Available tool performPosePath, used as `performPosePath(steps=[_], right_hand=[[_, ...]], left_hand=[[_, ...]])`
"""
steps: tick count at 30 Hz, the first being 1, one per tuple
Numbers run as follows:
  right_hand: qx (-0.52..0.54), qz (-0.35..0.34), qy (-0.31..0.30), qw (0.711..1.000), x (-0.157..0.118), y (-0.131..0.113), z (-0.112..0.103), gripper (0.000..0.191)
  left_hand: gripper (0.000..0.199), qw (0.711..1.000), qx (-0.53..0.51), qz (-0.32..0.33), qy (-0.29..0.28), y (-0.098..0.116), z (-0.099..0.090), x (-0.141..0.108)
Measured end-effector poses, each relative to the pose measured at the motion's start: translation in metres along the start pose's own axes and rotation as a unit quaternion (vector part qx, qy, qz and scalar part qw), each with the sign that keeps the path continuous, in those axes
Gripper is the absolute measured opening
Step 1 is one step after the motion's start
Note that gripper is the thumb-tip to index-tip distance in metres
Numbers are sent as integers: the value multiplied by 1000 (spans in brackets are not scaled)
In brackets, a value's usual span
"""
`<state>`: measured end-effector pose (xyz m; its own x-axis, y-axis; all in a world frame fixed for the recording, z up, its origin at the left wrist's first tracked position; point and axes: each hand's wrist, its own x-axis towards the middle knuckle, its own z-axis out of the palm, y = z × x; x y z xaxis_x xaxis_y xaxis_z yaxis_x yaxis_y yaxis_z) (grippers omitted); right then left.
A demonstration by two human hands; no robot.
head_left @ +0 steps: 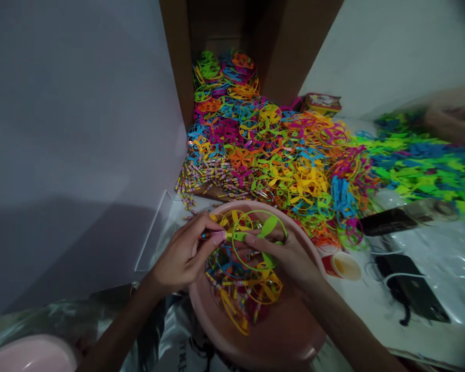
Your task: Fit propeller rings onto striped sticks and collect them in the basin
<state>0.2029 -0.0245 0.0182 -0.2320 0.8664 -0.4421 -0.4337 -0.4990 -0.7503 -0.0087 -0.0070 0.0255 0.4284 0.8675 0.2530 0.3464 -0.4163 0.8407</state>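
Note:
Above a pink basin (294,341), my left hand (191,250) pinches a small multicoloured stick whose yellow end points right. My right hand (290,253) grips a green ringed propeller (269,226) by its rim and blade. The stick's yellow end meets the propeller's centre; whether it is inside the hub is too small to tell. Below the hands, the basin holds yellow propellers (265,287), blue ones and several patterned sticks.
Colourful propellers (302,175) are heaped behind the basin, beside patterned sticks (201,173). At right are a paper cup (344,266), a black phone (414,289), clear plastic and green and blue pieces (422,165). Another pink basin (34,351) stands lower left.

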Motion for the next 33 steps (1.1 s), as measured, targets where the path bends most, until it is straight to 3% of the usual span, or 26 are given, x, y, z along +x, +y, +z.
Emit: performPosePath(steps=[11, 28, 33], right_hand=[[-88, -11, -24, 996, -1, -1, -4, 27], [-61, 10, 28, 998, 5, 19, -16, 31], [-80, -4, 32, 996, 7, 23, -21, 35]], left_hand=[[10, 996, 23, 5, -90, -4, -5, 1], [8, 994, 58, 50, -82, -26, 16, -6], [10, 990, 92, 43, -103, -28, 22, -8]])
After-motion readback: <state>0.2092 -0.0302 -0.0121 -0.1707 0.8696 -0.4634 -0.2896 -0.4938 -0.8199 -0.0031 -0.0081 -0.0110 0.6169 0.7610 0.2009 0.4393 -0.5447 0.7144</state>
